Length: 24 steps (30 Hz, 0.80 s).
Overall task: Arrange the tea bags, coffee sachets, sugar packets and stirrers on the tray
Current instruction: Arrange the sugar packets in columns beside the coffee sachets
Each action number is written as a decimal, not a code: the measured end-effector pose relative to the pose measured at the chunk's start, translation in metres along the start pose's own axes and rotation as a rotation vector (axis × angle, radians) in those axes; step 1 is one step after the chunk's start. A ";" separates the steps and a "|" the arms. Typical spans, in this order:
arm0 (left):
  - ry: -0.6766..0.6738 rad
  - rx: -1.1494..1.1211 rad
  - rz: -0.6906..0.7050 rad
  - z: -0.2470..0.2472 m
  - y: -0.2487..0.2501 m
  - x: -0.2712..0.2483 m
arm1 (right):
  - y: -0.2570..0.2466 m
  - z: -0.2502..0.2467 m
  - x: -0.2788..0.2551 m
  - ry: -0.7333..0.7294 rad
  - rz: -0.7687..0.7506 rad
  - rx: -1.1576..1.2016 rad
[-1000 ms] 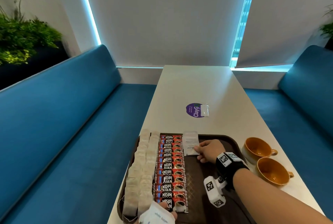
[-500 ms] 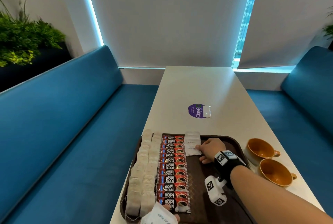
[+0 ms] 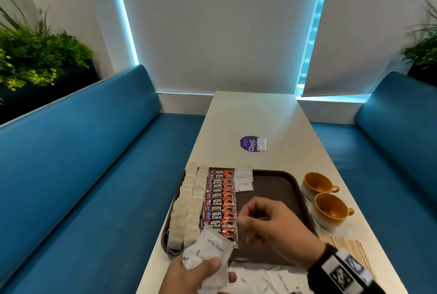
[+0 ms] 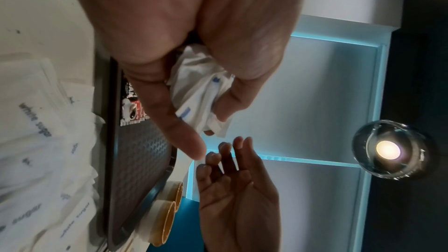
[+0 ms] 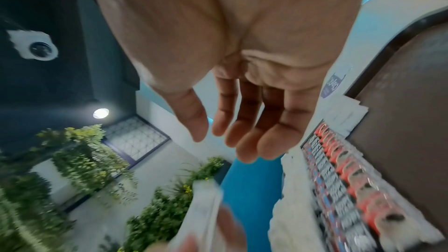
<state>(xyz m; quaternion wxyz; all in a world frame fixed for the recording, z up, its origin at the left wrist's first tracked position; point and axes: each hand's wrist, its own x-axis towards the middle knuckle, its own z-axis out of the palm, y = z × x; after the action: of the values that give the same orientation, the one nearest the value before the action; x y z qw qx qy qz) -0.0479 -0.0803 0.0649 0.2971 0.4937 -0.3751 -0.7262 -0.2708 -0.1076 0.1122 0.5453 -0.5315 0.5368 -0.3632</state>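
A brown tray [image 3: 279, 182] holds two columns of tea bags [image 3: 189, 204], a column of red coffee sachets [image 3: 221, 199] and a short row of white sugar packets [image 3: 244, 179] at its far end. My left hand [image 3: 201, 270] grips a bunch of sugar packets [image 3: 210, 251] over the tray's near left corner; the left wrist view shows the bunch [image 4: 201, 91] between thumb and fingers. My right hand [image 3: 255, 218] hovers above the tray just right of that bunch, empty, its fingers [image 5: 242, 131] relaxed. Wooden stirrers [image 3: 347, 248] lie on the table right of the tray.
More loose sugar packets [image 3: 264, 277] lie on the table in front of the tray. Two orange cups [image 3: 318, 182] [image 3: 331, 208] stand right of it. A purple sticker [image 3: 249, 143] sits farther along the table [image 3: 260, 114]. Blue benches flank both sides.
My right hand has left the sugar packets at the tray's far end and drawn back toward the bunch in my left hand. The left hand has stayed near the tray's near left corner.
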 end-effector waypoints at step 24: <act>-0.033 -0.069 0.242 0.047 -0.018 -0.045 | 0.025 0.014 -0.099 0.063 0.083 0.361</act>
<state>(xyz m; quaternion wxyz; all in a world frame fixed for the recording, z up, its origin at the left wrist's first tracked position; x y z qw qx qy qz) -0.0779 -0.0223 0.0831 0.3931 0.4223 -0.4114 -0.7056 -0.2778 -0.0049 0.1060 0.6292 -0.3908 0.5015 -0.4472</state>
